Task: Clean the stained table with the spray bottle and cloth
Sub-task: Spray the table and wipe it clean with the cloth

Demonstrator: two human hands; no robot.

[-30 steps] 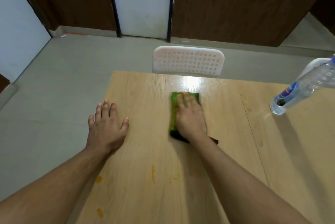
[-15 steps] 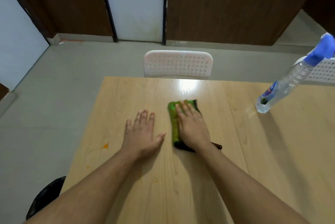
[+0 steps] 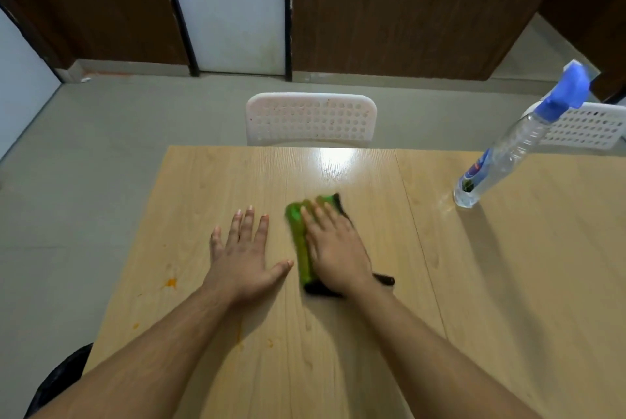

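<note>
Wooden table (image 3: 508, 283): orange stains (image 3: 171, 283) are borne near its left edge. Green cloth (image 3: 298, 235), black-edged, folded, is pressed flat at centre under the right hand (image 3: 333, 249), fingers straight. The left hand (image 3: 242, 261) is laid flat just left of it, fingers spread, nothing grasped. Spray bottle (image 3: 501, 157), clear, blue-capped, is stood far right. White perforated chair (image 3: 311, 118) is set beyond the far edge.

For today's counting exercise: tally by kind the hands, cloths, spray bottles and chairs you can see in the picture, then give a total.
Hands: 2, left hand and right hand
Cloths: 1, green cloth
Spray bottles: 1, spray bottle
Chairs: 2, middle chair and right chair
Total: 6
</note>
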